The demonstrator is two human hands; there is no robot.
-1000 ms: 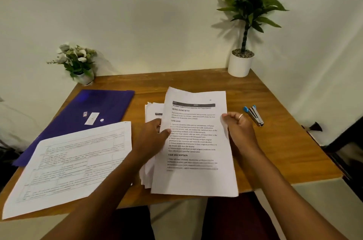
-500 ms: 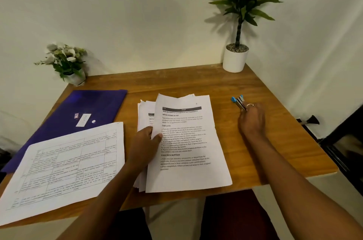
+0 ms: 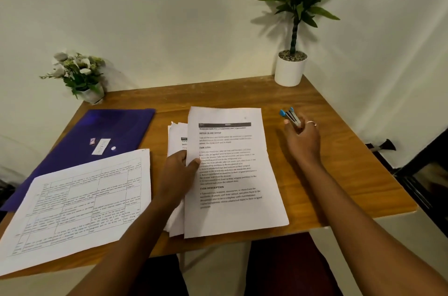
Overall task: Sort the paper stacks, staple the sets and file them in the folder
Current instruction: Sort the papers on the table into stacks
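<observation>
A set of printed sheets (image 3: 232, 174) lies at the table's middle, partly over a messier paper stack (image 3: 175, 140) beneath it. My left hand (image 3: 179, 169) pinches the set's left edge, thumb on top. To the right, my right hand (image 3: 301, 138) grips a small blue and silver stapler (image 3: 289, 116), lifted slightly off the table. A large sheet with a table printed on it (image 3: 77, 203) lies at the front left. Behind it lies the purple folder (image 3: 97, 133), closed and flat.
A white pot with a tall green plant (image 3: 289, 70) stands at the back right corner. A small pot of white flowers (image 3: 80, 77) stands at the back left. The wooden table (image 3: 339, 174) meets the wall at the back and on the right.
My right hand let go of the sheets' right edge, moved right to the stapler and closed on it. The left hand kept its hold on the set.
</observation>
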